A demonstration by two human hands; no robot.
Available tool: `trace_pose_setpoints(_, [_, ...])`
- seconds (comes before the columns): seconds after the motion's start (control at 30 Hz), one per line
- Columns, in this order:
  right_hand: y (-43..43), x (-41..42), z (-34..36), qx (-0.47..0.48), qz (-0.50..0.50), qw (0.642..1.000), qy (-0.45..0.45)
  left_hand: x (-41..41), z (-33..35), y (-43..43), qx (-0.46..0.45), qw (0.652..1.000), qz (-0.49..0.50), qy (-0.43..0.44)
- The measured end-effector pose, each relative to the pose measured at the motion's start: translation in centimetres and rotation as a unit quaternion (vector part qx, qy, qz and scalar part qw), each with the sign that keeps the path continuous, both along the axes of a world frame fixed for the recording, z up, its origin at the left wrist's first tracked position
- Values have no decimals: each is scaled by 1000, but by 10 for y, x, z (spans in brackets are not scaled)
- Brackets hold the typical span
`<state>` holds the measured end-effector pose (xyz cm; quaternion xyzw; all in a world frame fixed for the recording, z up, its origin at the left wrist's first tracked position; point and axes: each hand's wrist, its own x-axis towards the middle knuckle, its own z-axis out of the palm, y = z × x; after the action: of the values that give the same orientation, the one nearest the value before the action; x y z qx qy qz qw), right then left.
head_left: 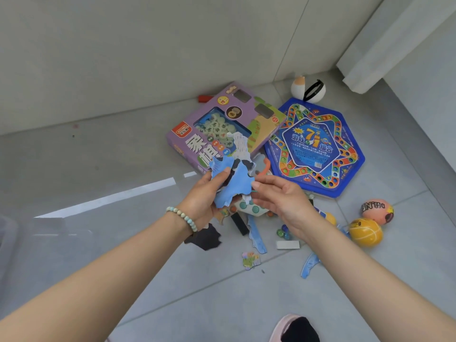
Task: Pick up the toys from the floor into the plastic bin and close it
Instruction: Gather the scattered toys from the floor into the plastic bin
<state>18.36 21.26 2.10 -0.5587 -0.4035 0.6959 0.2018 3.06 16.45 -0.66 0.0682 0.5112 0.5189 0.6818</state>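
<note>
My left hand grips a bunch of flat puzzle pieces, blue, white and black, held above the floor. My right hand pinches the right edge of the same bunch with thumb and fingers. More puzzle pieces lie on the floor below: a black one, a colourful one and blue strips. A clear plastic bin shows faintly at the left edge.
A purple chess box and a blue hexagonal game board lie by the wall. A white ball, orange balls, marbles and small blocks are scattered right. My foot is at the bottom.
</note>
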Motion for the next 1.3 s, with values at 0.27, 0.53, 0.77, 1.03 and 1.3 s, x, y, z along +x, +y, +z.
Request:
trace_pose_setpoints(0.27, [19,-5,-15,16,-61,995,-80,-17,-7,-4,-1,998,29,57])
trace_pose_setpoints(0.53, [43,-37,-53,50,-89,975,-199,-31,-10,-13,-4,997,57,54])
trace_pose_setpoints(0.77, [34,-33,-56,92,-128,968,-195,-36,-9,-18,-1,997,61,39])
trace_pose_setpoints(1.03, [13,-32,1,41,-159,986,-6,-40,-10,-25,-25,998,54,29])
trace_pose_setpoints(1.3, [-3,-61,6,66,-3,997,-25,-44,-7,-29,-24,999,43,-9])
